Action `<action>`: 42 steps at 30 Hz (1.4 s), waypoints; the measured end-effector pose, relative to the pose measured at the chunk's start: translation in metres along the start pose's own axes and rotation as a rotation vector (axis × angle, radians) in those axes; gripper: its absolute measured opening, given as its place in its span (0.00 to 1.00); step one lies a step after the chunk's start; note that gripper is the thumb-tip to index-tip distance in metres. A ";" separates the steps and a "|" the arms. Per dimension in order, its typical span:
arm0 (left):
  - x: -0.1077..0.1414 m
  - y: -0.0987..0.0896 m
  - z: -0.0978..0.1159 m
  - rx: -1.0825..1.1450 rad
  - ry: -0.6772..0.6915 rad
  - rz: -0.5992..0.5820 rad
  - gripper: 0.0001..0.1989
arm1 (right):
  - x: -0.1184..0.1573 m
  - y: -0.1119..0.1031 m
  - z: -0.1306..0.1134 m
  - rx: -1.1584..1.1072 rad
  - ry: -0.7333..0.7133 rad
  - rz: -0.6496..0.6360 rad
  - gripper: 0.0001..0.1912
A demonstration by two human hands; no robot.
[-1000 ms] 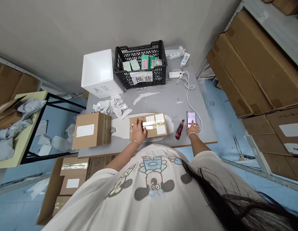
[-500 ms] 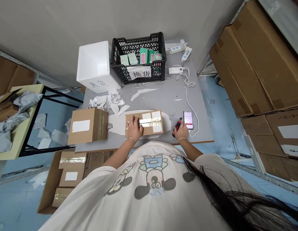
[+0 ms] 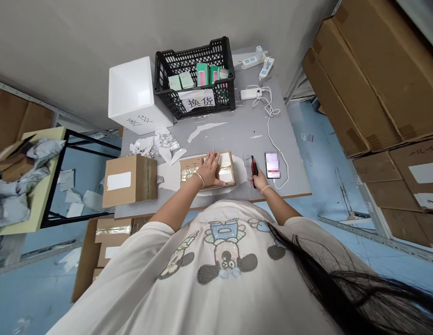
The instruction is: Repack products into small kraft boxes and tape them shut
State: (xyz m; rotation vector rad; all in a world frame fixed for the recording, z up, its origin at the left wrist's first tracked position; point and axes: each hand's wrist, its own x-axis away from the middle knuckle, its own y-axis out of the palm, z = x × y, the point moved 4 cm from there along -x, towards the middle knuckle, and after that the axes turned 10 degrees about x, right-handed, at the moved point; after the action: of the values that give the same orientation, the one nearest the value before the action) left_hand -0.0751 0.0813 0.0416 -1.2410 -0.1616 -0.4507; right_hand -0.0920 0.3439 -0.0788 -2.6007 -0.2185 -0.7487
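Note:
Fingers spread, my left hand (image 3: 210, 170) lies flat on top of a taped cardboard box (image 3: 190, 166) at the table's front edge. Shiny clear tape runs along the box, and white labels show at its right part. My right hand (image 3: 260, 179) is wrapped round a red and black box cutter (image 3: 254, 170), just right of the box. The cutter points away from me; whether its blade is out I cannot tell. A phone (image 3: 273, 165) with its screen lit lies to the right of that hand, on a white charging cable (image 3: 287, 170).
A second carton (image 3: 120, 181) stands at the left, with crumpled wrapping (image 3: 145, 145) behind it. At the back are a white foam box (image 3: 131, 88), a black crate (image 3: 171, 98) of small green boxes, and power strips (image 3: 250, 93). Big cartons (image 3: 356, 88) are stacked at the right.
My left hand has slid right across the box and its fingers have spread. My right hand, with the box cutter, has moved left, away from the phone, and the cutter has turned more upright in view.

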 end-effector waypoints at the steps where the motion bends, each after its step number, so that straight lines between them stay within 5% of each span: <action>1: -0.004 0.001 0.001 -0.022 0.002 -0.058 0.71 | 0.003 0.001 -0.007 -0.120 0.003 -0.050 0.17; 7: -0.009 0.006 0.005 -0.114 -0.014 -0.167 0.77 | 0.024 0.012 -0.041 -0.307 -0.123 -0.311 0.17; 12: -0.004 0.007 0.005 -0.108 -0.001 -0.143 0.76 | 0.025 0.019 -0.040 -0.314 -0.078 -0.344 0.12; 16: -0.003 0.007 0.005 -0.091 0.016 -0.122 0.74 | 0.024 0.019 -0.046 -0.267 -0.140 -0.404 0.23; 26: -0.003 0.006 0.003 -0.068 0.037 -0.102 0.74 | 0.019 0.021 -0.064 -0.209 -0.206 -0.398 0.29; 42: -0.001 0.006 0.007 -0.093 -0.001 -0.103 0.78 | 0.033 0.011 -0.057 -0.082 -0.323 -0.426 0.29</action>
State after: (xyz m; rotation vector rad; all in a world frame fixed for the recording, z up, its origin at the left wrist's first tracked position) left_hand -0.0728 0.0900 0.0380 -1.3283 -0.2075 -0.5518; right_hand -0.0878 0.3103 -0.0211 -2.7752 -0.8761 -0.4680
